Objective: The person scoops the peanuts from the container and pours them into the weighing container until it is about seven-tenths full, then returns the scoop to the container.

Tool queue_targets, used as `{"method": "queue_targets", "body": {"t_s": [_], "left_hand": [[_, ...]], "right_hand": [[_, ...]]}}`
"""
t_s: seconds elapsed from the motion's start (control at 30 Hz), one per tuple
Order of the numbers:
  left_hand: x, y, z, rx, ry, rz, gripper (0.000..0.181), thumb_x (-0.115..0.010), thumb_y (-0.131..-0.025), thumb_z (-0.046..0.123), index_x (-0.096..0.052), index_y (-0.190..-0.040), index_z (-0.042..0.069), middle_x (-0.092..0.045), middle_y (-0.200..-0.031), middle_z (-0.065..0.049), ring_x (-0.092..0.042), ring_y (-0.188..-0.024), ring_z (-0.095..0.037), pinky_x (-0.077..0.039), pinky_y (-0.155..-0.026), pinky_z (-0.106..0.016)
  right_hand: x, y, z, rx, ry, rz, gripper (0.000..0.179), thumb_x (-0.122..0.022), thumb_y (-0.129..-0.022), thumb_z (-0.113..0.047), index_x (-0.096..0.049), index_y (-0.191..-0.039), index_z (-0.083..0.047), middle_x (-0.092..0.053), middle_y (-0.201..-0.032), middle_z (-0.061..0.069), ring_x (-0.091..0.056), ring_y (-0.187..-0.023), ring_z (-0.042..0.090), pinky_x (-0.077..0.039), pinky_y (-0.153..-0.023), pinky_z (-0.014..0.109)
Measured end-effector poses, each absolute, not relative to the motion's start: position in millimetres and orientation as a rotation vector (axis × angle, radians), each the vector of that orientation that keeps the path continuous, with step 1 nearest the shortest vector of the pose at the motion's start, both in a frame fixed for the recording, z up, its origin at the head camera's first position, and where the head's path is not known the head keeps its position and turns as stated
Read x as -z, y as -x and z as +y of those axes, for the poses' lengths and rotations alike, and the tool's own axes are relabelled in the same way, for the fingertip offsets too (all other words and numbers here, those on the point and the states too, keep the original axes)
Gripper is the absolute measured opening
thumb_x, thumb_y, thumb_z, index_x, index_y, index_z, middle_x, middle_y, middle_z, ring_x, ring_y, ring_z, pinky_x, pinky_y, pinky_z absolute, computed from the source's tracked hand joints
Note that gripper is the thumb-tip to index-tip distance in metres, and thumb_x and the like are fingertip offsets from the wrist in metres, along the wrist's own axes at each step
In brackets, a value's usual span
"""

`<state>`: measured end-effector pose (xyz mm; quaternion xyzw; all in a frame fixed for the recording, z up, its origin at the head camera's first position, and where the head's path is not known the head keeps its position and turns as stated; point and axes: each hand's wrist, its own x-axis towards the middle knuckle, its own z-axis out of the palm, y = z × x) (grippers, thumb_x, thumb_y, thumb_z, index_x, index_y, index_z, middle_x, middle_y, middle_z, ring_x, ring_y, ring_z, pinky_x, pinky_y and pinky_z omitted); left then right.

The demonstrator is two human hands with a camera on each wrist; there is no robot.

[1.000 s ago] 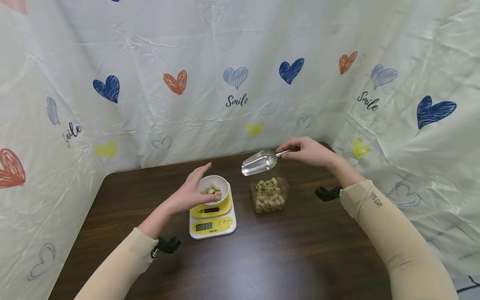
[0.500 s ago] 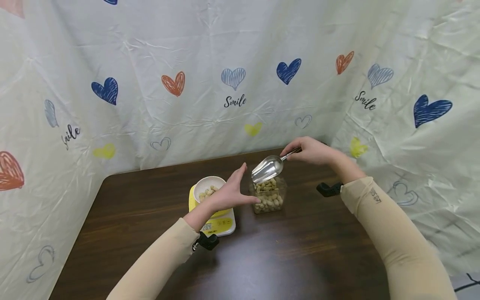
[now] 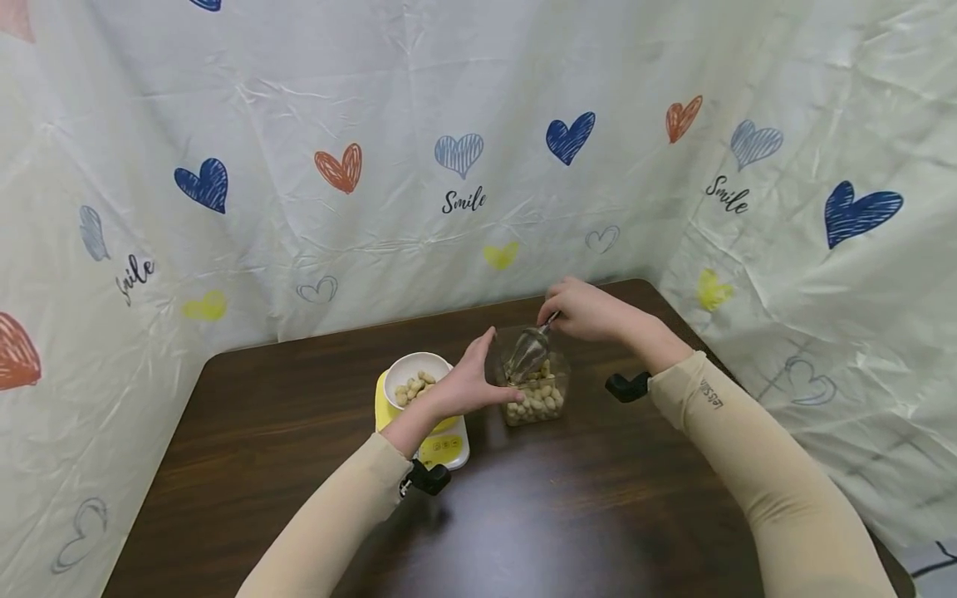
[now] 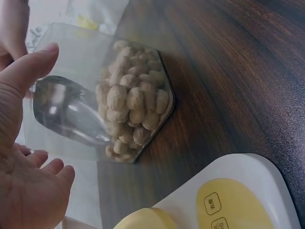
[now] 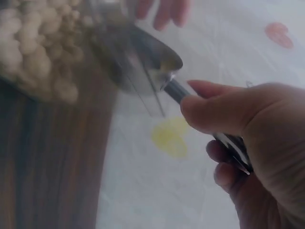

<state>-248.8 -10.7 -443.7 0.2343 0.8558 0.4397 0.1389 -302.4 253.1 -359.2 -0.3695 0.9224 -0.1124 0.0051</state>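
A clear plastic container (image 3: 557,384) of unshelled peanuts (image 4: 136,98) stands on the table. My right hand (image 3: 591,311) grips the handle of a metal scoop (image 3: 529,353). The scoop tilts down inside the container, its front edge among the peanuts. My left hand (image 3: 469,384) is spread at the container's near left side, the thumb extended in front and the other fingers toward the back. In the left wrist view its fingertips lie right at the rim and wall. Left of the container, a white bowl (image 3: 396,372) with some peanuts sits on a yellow and white kitchen scale (image 3: 456,455).
My left forearm passes over part of the scale and hides its display. The dark wooden table (image 3: 299,432) reaches back to a white curtain (image 3: 389,249) printed with hearts. A black wrist camera (image 3: 628,387) sticks out from my right sleeve.
My left hand has moved from beside the bowl to the container. My right hand has lowered the scoop from above the container into the peanuts, tilting it steeper.
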Motion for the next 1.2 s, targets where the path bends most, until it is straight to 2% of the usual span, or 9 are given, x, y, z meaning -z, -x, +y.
{"method": "queue_targets", "body": {"t_s": [0.13,0.27,0.33,0.8,1.07,1.2], "left_hand": [[445,249,-11,-1.263,-0.675,2.493,0.121,-0.086,-0.083,0.043,-0.001,-0.166,0.017,-0.008,-0.17,-0.011,-0.014,-0.154,-0.024,-0.026,-0.119,-0.047],[444,249,-10,-1.255,-0.691,2.518,0.121,-0.086,-0.082,0.043,-0.004,-0.166,0.014,-0.012,-0.169,-0.012,-0.016,-0.153,-0.026,-0.026,-0.119,-0.047],[444,248,-10,-1.249,-0.698,2.525,0.121,-0.086,-0.082,0.043,-0.005,-0.166,0.013,-0.014,-0.169,-0.012,-0.016,-0.153,-0.026,-0.026,-0.119,-0.047],[443,250,-11,-1.237,-0.669,2.529,0.122,-0.086,-0.081,0.044,-0.004,-0.166,0.017,-0.014,-0.168,-0.008,-0.017,-0.153,-0.022,-0.027,-0.119,-0.044],[446,250,-11,-1.249,-0.686,2.503,0.122,-0.085,-0.082,0.047,-0.003,-0.166,0.017,-0.013,-0.169,-0.009,-0.018,-0.152,-0.024,-0.027,-0.119,-0.045],[445,250,-11,-1.245,-0.676,2.503,0.122,-0.086,-0.081,0.047,-0.004,-0.166,0.017,-0.013,-0.169,-0.009,-0.019,-0.152,-0.024,-0.027,-0.118,-0.045]], "right_hand": [[366,299,246,0.296,1.253,2.869,0.019,-0.073,-0.092,0.003,-0.079,-0.104,-0.01,-0.063,-0.097,0.003,-0.046,-0.087,0.023,-0.044,-0.082,0.043],[364,297,247,0.287,1.205,2.8,0.019,-0.072,-0.092,0.001,-0.08,-0.104,-0.013,-0.063,-0.099,0.0,-0.048,-0.091,0.022,-0.044,-0.087,0.045],[362,297,247,0.286,1.167,2.77,0.019,-0.072,-0.093,-0.001,-0.08,-0.103,-0.015,-0.063,-0.1,-0.001,-0.05,-0.093,0.022,-0.045,-0.085,0.044],[370,294,244,0.308,1.115,2.743,0.018,-0.067,-0.098,-0.006,-0.079,-0.107,-0.017,-0.065,-0.103,-0.002,-0.056,-0.1,0.023,-0.047,-0.088,0.044],[361,295,254,0.446,1.049,2.665,0.017,-0.067,-0.099,-0.01,-0.078,-0.106,-0.021,-0.062,-0.102,-0.006,-0.054,-0.099,0.018,-0.046,-0.087,0.041],[357,294,261,0.54,1.041,2.623,0.019,-0.066,-0.098,-0.009,-0.078,-0.108,-0.019,-0.063,-0.102,-0.004,-0.057,-0.098,0.016,-0.047,-0.086,0.04]]}}
